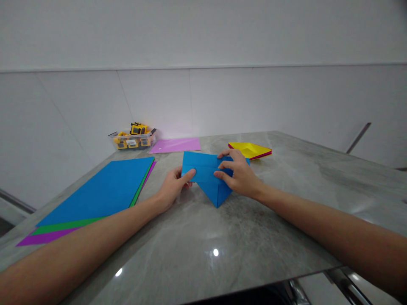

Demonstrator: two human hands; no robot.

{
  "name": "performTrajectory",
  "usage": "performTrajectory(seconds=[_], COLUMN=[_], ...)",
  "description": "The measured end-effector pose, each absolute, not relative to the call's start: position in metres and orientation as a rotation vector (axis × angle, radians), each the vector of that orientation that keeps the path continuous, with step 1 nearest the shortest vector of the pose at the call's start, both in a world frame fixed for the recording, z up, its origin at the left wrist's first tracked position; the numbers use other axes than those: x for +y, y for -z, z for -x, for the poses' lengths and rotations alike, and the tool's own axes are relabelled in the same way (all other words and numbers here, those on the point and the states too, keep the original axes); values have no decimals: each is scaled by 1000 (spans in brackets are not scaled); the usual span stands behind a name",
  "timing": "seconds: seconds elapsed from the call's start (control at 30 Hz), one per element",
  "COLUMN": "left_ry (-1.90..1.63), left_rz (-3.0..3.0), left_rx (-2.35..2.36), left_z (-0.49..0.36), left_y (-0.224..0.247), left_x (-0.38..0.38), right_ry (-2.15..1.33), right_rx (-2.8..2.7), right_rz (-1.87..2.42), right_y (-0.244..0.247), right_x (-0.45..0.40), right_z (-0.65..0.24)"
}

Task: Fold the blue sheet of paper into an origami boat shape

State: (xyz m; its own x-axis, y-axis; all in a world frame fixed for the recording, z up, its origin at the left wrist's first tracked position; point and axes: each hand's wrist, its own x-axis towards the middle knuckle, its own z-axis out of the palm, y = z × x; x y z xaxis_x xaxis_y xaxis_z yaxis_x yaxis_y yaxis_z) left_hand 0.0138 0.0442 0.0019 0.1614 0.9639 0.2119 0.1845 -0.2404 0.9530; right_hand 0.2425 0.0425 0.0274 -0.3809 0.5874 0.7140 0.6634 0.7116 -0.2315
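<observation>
A folded blue sheet of paper [203, 167] is held just above the grey table, with a straight band across its upper part and a triangular point facing me. My left hand [176, 184] pinches its left end, thumb on the front and fingers behind. On the right part of the paper rests my right hand [237, 173], its thumb and bent fingers pressing against the folded band. That hand hides the right end of the band in part. Behind it lie folded paper boats [251, 149], yellow inside with a red one beneath.
Large blue, green and purple sheets [104, 190] are stacked on the table's left side. A clear plastic box [135, 140] with yellow toy vehicles stands at the back left, beside a pink sheet [176, 145]. The grey table's [190, 258] front edge shows at the lower right.
</observation>
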Motion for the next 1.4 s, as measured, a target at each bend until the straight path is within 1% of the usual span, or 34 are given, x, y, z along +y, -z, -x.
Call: performTrajectory(seconds=[0.1,0.27,0.5,0.6,0.8,1.07,1.2,1.3,1.4], left_ry=[-1199,-1283,-1082,-1091,-1049,-1287,-1462,-1612,-1673], left_rz=[-1530,-1510,-1478,-1472,-1774,-1839,-1759,-1667,-1686], left_rx=[988,995,856,885,1029,1158,1269,1304,1326], left_z=[-16,-14,-11,-9,-7,-9,-1,5,9], left_y=[0,-3,-5,-6,-16,-13,-11,-9,-5], left_x=[36,29,39,40,32,28,33,38,42], right_ry=[118,145,259,250,172,184,200,26,-453], right_rx=[-2101,-2125,-2211,-2256,-2278,-2256,-2071,-1729,-1559], right_rz=[873,832,787,775,763,820,904,989,1038], right_y=[-28,-31,-36,-38,-37,-35,-33,-25,-11], right_x=[34,31,35,36,43,48,56,70,82], right_z=[-235,-233,-240,-242,-247,-251,-259,-264,-262])
